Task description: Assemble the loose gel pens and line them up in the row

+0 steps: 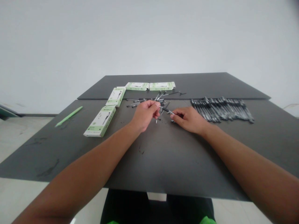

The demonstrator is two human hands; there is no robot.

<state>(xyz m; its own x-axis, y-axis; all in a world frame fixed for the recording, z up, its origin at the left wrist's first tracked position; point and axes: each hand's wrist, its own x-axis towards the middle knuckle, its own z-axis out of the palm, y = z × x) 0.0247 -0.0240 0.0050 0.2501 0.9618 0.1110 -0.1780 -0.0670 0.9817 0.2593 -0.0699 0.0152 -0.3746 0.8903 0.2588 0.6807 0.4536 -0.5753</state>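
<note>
A slim pen [166, 110] with a dark grip section and a pale tip spans the gap between my two hands. My left hand [146, 114] pinches its rear end between thumb and fingers. At the tip end, the thumb and forefinger of my right hand [188, 119] are closed round the point. Loose pen parts [137, 102], some clear and some black, lie scattered on the dark table [163, 161] behind and under my left hand. Small black pieces by my right fingertips are partly hidden.
A row of black-and-clear pens [221, 109] lies to the right of my right hand. Green-and-white pen boxes stand in a bent line, with the nearest box [100, 122] left of my left arm. A large green pen [69, 116] rests farther left. A seam crosses the table.
</note>
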